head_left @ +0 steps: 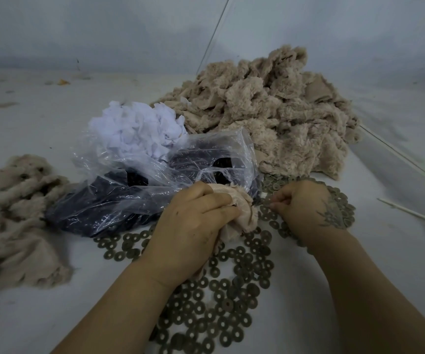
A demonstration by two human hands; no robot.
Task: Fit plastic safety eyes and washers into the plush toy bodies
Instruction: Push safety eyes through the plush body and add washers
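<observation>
The left hand [193, 221] has its fingers [221, 203] curled tight round a beige plush body [244, 213], turned inside out, with a small dark spot showing at the fingertips. Just beside it, the right hand [306, 203] has its fingers [278, 200] bent together in a pinch over the washers [232, 290]; whether one is caught between them cannot be told. The washers lie scattered on the table [53, 315] under and between both wrists. Behind the left hand lies a clear bag [134, 190] of dark pieces, with white scraps [140, 129] at its far side. A big pile of plush [283, 116] sits beyond the right hand, a smaller heap [14, 221] far left. A thin white stick [410, 213] lies at the right.
</observation>
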